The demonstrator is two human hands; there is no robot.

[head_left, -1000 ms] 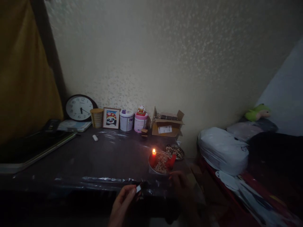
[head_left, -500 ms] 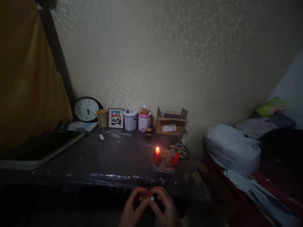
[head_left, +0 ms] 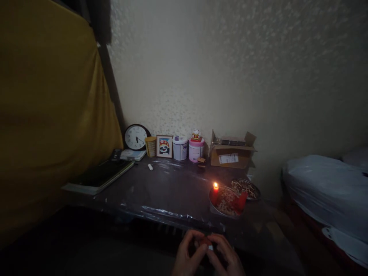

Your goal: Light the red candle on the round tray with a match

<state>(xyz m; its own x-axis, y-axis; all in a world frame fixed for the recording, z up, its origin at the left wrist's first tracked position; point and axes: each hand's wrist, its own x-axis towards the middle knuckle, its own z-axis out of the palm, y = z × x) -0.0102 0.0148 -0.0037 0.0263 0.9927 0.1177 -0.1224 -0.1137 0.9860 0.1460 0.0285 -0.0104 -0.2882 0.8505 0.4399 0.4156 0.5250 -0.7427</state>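
Note:
At the bottom of the view, my left hand (head_left: 188, 256) and my right hand (head_left: 227, 255) meet just off the table's near edge. Thumbs and fingertips of both are closed on a small reddish object (head_left: 205, 241) with a white patch, too dim to name. Beyond them on the table, a lit red candle (head_left: 215, 196) stands upright at the left side of a metal bowl (head_left: 213, 210) of speckled, grain-like bits. A red piece (head_left: 242, 201) sits at the bowl's right side. Behind it is a second round dish (head_left: 256, 196) with dark and pale bits.
Along the wall stand a clock (head_left: 136, 137), a yellow cup (head_left: 150, 146), a panda picture (head_left: 164, 147), two tins (head_left: 180, 149), a figurine (head_left: 196, 135) and an opened cardboard box (head_left: 230, 158). A dark flat board (head_left: 106, 173) lies left. White bags (head_left: 322, 188) are at right.
The view has turned left, so everything appears further right. Both hands keep the same pinch on the small reddish object, and the candle still burns.

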